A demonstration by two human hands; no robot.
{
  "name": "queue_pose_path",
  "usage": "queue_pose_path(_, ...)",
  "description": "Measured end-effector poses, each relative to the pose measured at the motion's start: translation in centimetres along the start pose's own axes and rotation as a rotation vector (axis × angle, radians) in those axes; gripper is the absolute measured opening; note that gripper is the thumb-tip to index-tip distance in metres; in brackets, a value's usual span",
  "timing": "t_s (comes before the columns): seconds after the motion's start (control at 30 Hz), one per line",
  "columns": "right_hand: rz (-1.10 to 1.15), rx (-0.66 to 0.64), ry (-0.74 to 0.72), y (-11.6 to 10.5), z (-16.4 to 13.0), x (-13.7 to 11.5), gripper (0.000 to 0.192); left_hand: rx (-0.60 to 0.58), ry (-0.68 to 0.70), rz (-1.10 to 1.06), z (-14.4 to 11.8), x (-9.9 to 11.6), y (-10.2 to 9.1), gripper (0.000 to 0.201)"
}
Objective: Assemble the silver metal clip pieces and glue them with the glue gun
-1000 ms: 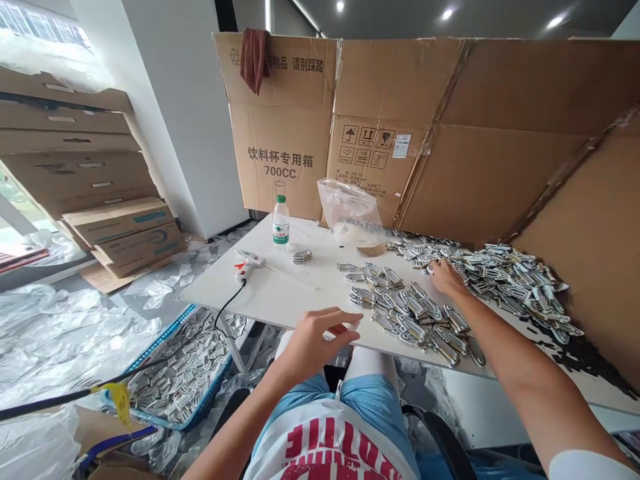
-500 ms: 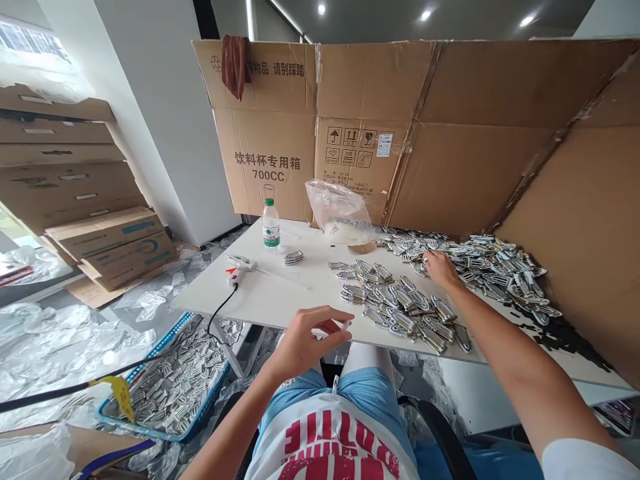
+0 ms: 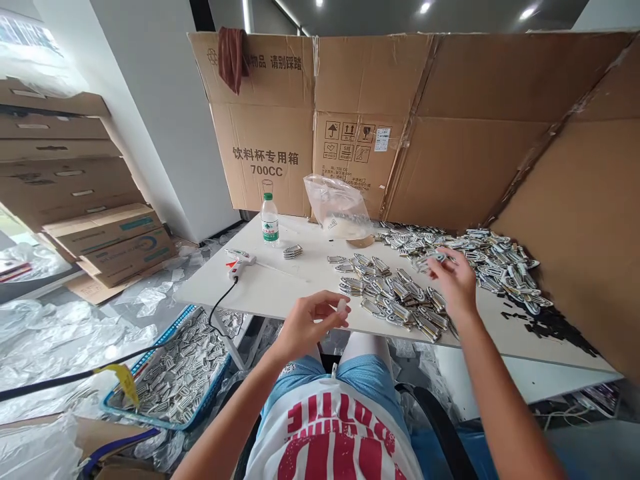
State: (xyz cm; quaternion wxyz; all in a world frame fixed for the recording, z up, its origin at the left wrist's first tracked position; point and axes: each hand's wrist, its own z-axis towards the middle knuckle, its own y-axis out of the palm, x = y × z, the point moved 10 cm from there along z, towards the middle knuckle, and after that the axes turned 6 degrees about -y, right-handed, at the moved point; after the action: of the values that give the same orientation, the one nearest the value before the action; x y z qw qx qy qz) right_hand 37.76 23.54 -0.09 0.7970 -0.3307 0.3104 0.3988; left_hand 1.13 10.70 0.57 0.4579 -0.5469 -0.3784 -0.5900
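Note:
My left hand (image 3: pixel 311 323) hovers over the table's front edge, thumb and fingertips closed on a small whitish piece (image 3: pixel 342 305) that is too small to name. Over the right part of the table, my right hand (image 3: pixel 457 280) is raised, its fingers pinching a silvery loop-shaped metal piece (image 3: pixel 425 262), smeared by motion. Just below lies a loose pile of similar metal pieces (image 3: pixel 395 293) with white and brassy parts. A larger heap of them (image 3: pixel 500 263) lies behind and to the right of my right hand.
On the white table (image 3: pixel 290 293) stand a water bottle (image 3: pixel 270 223), a glue gun (image 3: pixel 241 265) with its cord, a small stack of metal pieces (image 3: pixel 293 251) and a clear plastic bag (image 3: pixel 337 207). Cardboard (image 3: pixel 365 80) walls the back. A blue basket (image 3: pixel 187 417) of metal pieces sits lower left.
My right hand has lifted off the back heap and come nearer to me, carrying a metal piece. My left hand has shifted slightly, its whitish piece still pinched.

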Motion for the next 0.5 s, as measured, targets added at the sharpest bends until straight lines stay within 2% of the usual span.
queue_pose_path(0.07, 0.302, -0.128, 0.141, 1.5, -5.1, -2.2, 0.057, -0.001, -0.030, -0.069, 0.1, -0.7, 0.2, 0.042)
queue_pose_path(0.1, 0.384, -0.246, 0.223, 2.8, -7.5, -3.3, 0.056, -0.010, -0.046, -0.091, 0.1, -1.1, 0.3, 0.043)
queue_pose_path(0.2, 0.510, -0.411, 0.370, 5.0, -12.4, -6.3, 0.055, -0.081, -0.089, -0.094, 0.0, -1.6, 1.2, 0.041)
queue_pose_path(0.33, 0.524, -0.486, 0.371, 6.7, -13.8, -8.9, 0.050, -0.194, -0.101, -0.032, -0.4, -1.1, 2.5, 0.036)
queue_pose_path(0.5, 0.576, -0.639, 0.341, 9.1, -15.4, -11.2, 0.042, -0.202, -0.118, 0.043, -0.5, -1.1, 2.8, 0.032)
